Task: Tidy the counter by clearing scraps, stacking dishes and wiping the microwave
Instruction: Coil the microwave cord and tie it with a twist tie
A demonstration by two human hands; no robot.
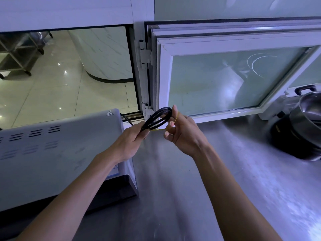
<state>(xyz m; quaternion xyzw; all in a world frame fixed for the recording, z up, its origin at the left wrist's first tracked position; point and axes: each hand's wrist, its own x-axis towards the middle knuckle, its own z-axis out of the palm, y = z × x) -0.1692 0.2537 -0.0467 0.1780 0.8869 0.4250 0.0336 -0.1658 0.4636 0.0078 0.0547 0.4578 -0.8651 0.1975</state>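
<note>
A white microwave (52, 153) stands on the left of the steel counter (191, 171), its vented top facing me. Its black power cord (159, 117) is coiled into loops just past its right rear corner. My left hand (132, 138) is shut on the bottom of the coil. My right hand (180, 131) pinches a thin yellow rubber band (176, 119) that stretches across from the coil to its fingers.
A steel pot (311, 115) with a black handle sits on a black cooker base (284, 136) at the far right. An open white-framed window panel (225, 80) swings in over the back of the counter. Behind the microwave an opening shows a tiled floor.
</note>
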